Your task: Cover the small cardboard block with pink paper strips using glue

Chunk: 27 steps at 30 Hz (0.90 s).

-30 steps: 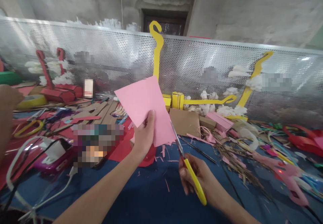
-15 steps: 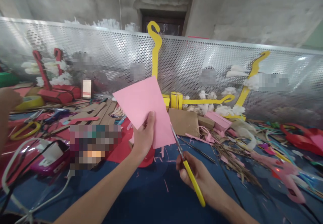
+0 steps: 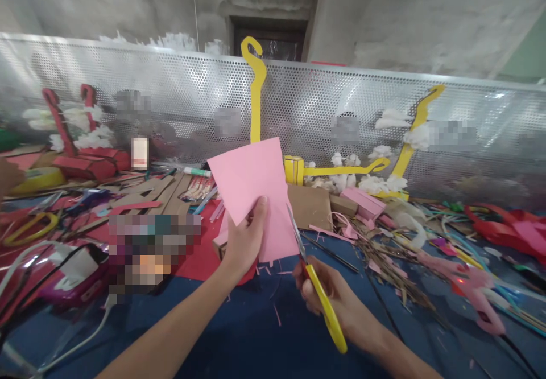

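A sheet of pink paper is raised above the blue tabletop, pinched at its lower part by my left hand with the thumb in front. My right hand grips yellow-handled scissors, their blades pointing up along the paper's right edge. I cannot tell whether the blades touch the paper. Below the sheet, small pink scraps lie on the blue table. A red sheet lies beneath and left of my left hand.
On the right rests a pink glue gun with a lit red light. Brown twigs and cardboard lie behind my right hand. Yellow scissors and a purple power strip are at left. A perforated metal panel stands behind.
The pink paper has turned a little more upright and shifted slightly right relative to the table. The scissors stay beside its right edge. My view has swung slightly to the right.
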Each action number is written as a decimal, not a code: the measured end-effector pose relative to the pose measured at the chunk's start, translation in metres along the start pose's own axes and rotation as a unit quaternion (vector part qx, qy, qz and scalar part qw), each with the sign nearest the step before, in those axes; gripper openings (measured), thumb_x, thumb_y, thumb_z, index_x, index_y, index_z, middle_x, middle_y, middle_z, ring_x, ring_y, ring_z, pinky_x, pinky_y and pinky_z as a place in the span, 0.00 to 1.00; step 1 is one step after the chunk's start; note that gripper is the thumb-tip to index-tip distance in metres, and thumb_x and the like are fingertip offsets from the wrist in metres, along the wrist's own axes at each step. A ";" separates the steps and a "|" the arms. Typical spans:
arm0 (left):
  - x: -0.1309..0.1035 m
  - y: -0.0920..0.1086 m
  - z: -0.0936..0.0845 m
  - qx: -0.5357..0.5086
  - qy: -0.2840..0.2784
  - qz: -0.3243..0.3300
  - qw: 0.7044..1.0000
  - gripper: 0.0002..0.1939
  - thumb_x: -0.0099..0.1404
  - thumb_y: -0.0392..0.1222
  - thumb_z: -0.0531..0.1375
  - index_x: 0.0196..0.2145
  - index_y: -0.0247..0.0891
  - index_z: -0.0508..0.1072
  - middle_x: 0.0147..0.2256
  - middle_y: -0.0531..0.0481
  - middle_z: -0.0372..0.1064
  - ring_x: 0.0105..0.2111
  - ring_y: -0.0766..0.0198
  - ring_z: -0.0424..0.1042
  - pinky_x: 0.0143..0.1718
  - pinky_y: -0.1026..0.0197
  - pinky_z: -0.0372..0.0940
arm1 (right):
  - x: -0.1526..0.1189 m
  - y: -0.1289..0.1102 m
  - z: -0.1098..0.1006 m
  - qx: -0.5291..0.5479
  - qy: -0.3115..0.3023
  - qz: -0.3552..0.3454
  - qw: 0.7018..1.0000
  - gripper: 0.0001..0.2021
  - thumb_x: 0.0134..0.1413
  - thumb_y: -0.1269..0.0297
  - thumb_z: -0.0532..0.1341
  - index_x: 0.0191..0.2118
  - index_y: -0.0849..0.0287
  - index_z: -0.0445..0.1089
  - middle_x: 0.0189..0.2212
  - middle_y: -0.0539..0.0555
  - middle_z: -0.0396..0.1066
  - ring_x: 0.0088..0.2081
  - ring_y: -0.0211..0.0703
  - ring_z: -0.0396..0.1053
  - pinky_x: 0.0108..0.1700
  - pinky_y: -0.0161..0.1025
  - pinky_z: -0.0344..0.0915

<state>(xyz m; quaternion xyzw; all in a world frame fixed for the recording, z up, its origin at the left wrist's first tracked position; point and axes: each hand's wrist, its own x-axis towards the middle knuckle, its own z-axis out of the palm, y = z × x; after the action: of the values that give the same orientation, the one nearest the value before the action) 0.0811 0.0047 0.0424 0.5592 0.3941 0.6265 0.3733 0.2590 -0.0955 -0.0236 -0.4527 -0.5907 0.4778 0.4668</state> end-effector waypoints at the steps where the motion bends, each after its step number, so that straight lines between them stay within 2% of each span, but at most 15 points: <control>1: 0.000 -0.002 0.000 0.015 0.000 0.003 1.000 0.21 0.68 0.57 0.60 0.45 0.38 0.79 0.51 0.38 0.77 0.59 0.47 0.70 0.62 0.48 0.62 | 0.000 0.000 0.000 0.018 -0.005 0.004 1.000 0.22 0.58 0.42 0.65 0.42 0.57 0.68 0.30 0.47 0.60 0.26 0.34 0.53 0.26 0.32 0.54; 5: 0.000 -0.014 0.001 0.058 0.002 0.008 0.998 0.22 0.68 0.59 0.59 0.45 0.38 0.80 0.52 0.38 0.77 0.59 0.48 0.70 0.64 0.48 0.60 | 0.000 -0.001 0.001 0.086 -0.022 0.016 0.996 0.19 0.61 0.45 0.65 0.44 0.57 0.67 0.32 0.48 0.61 0.28 0.33 0.56 0.27 0.31 0.56; 10: 0.001 -0.020 0.003 0.065 -0.007 0.006 0.998 0.24 0.69 0.59 0.59 0.50 0.38 0.78 0.56 0.37 0.74 0.61 0.49 0.68 0.67 0.48 0.55 | 0.002 -0.004 0.004 0.083 -0.025 -0.002 0.996 0.20 0.62 0.46 0.65 0.43 0.59 0.66 0.31 0.49 0.66 0.27 0.33 0.64 0.28 0.32 0.61; 13: 0.000 -0.019 0.004 0.034 -0.011 0.022 0.999 0.25 0.68 0.57 0.61 0.53 0.36 0.76 0.59 0.38 0.72 0.61 0.50 0.68 0.65 0.50 0.59 | 0.004 -0.007 0.006 0.087 -0.025 -0.002 0.996 0.20 0.60 0.46 0.66 0.40 0.59 0.65 0.29 0.49 0.69 0.25 0.34 0.68 0.28 0.33 0.64; 19: 0.001 -0.016 0.006 -0.008 -0.028 0.025 0.999 0.25 0.69 0.55 0.61 0.56 0.36 0.74 0.57 0.39 0.73 0.57 0.52 0.72 0.60 0.53 0.66 | 0.007 -0.005 0.010 0.106 -0.016 0.006 0.994 0.23 0.55 0.44 0.69 0.40 0.59 0.65 0.24 0.46 0.69 0.22 0.34 0.70 0.25 0.31 0.64; 27: 0.002 -0.013 0.006 -0.035 -0.032 0.017 0.999 0.24 0.69 0.54 0.62 0.56 0.38 0.74 0.56 0.40 0.74 0.59 0.52 0.70 0.63 0.52 0.63 | 0.010 -0.002 0.011 0.113 0.008 0.032 0.993 0.24 0.51 0.44 0.71 0.36 0.58 0.64 0.24 0.46 0.71 0.21 0.35 0.72 0.24 0.32 0.66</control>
<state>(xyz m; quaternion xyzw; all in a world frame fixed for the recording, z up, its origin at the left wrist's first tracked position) 0.0870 0.0120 0.0318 0.5725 0.3506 0.6275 0.3944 0.2466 -0.0879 -0.0216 -0.4194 -0.5143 0.5528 0.5040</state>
